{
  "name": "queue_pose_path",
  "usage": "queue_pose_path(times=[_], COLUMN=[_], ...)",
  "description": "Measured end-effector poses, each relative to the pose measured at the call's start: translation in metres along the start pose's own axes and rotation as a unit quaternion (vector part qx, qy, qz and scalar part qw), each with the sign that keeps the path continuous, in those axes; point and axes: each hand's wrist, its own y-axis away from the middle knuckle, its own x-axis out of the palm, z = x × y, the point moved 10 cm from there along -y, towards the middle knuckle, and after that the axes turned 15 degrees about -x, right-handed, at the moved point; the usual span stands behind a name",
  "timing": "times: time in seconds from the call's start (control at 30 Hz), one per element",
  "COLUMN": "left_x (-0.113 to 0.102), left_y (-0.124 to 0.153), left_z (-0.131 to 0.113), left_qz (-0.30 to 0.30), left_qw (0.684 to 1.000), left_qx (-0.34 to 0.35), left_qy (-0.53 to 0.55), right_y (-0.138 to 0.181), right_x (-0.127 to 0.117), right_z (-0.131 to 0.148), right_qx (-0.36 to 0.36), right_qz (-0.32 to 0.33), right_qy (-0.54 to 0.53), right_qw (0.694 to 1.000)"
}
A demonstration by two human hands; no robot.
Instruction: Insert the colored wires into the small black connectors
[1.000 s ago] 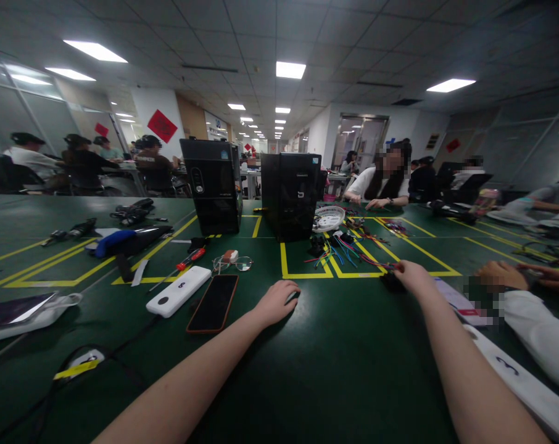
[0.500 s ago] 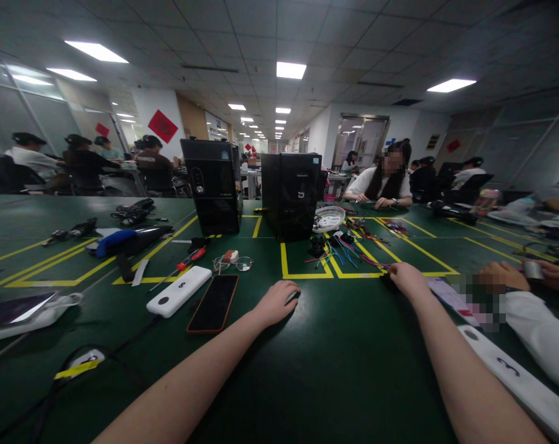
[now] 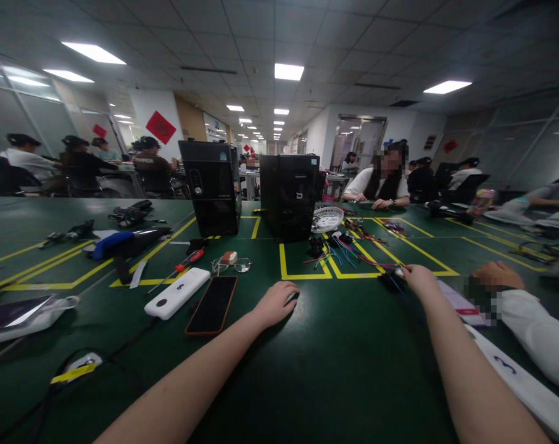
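Note:
My left hand (image 3: 276,303) rests on the green table (image 3: 326,364) with its fingers curled. A small greyish thing shows at the fingertips, too indistinct to name. Farther right, my right hand (image 3: 419,281) pinches the end of a cable by a dark bunch of cables (image 3: 391,280). Thin coloured wires (image 3: 344,246) spread leftward from there across yellow tape lines. Left of my left hand lie a phone (image 3: 212,305) with an orange-brown edge, a white power bank (image 3: 178,293) marked 8, and eyeglasses (image 3: 231,264).
Two black computer towers (image 3: 210,188) stand ahead, with a white basket (image 3: 328,219) beside the right one. A red screwdriver (image 3: 189,261) lies at left. At right are a white bar (image 3: 515,376) marked 3 and another person's hand (image 3: 496,275). Someone sits across the table.
My right hand has shifted slightly right and its cable end now shows at the fingertips. The left hand stays in place. The neighbour's second hand at right has drawn away.

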Motion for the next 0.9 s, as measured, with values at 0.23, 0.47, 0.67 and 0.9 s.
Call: queue_pose_path(times=[0.23, 0.47, 0.67, 0.9], left_x=[0.0, -0.001, 0.002, 0.003], left_y=[0.001, 0.001, 0.0, 0.0], left_z=[0.0, -0.001, 0.0, 0.001], left_qz=[-0.007, -0.003, -0.007, -0.008], left_qw=[1.0, 1.0, 1.0, 1.0], left_qx=[0.008, 0.004, 0.014, 0.01], left_qy=[0.0, 0.001, -0.004, -0.007], right_y=[-0.002, -0.002, 0.001, 0.002], right_x=[0.007, 0.009, 0.007, 0.002], right_z=[0.0, 0.008, 0.018, 0.027], right_qx=[-0.047, -0.054, -0.078, -0.115], right_qz=[0.012, 0.053, 0.063, 0.03], right_qy=[-0.032, -0.005, 0.025, 0.029], right_qw=[0.998, 0.997, 0.995, 0.992])
